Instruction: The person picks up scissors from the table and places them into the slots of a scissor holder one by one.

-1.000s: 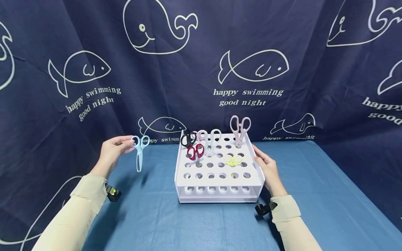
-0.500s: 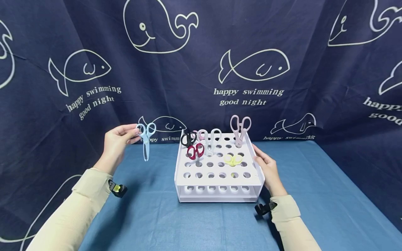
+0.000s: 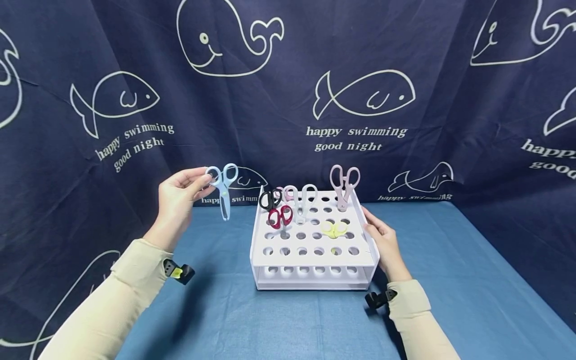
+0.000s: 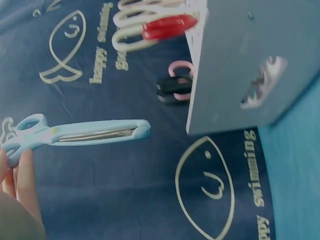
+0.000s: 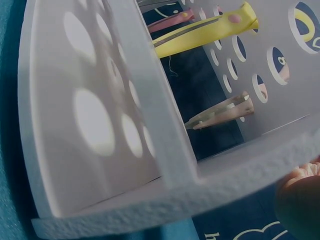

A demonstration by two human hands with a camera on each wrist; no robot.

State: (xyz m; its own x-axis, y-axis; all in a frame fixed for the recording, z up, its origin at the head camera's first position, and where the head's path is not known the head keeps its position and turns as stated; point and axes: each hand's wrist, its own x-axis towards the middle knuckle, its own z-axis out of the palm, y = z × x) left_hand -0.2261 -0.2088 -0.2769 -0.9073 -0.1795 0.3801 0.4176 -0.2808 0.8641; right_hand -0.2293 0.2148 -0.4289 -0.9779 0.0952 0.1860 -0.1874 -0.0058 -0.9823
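My left hand (image 3: 182, 197) pinches light blue scissors (image 3: 223, 190) by one handle loop, in the air left of the rack, blades hanging down. The left wrist view shows these scissors (image 4: 95, 133) with a closed, blue-covered blade pair. A white rack (image 3: 310, 257) with rows of round holes stands on the table. My right hand (image 3: 382, 245) holds the rack's right side. Standing in the rack are black scissors (image 3: 270, 200), red scissors (image 3: 280, 217), whitish scissors (image 3: 300, 202), mauve scissors (image 3: 343, 187) and yellow scissors (image 3: 334, 230). Pink scissors (image 3: 288, 192) are partly hidden behind them.
A blue cloth (image 3: 310, 325) covers the table. Behind it hangs a dark blue curtain (image 3: 288, 100) with white fish drawings. A pale cable (image 3: 67, 295) runs along the left. The rack's raised side wall (image 4: 240, 75) faces my left hand.
My left hand has moved right and upward with the light blue scissors, closer to the rack. The right hand and the rack have stayed in place.
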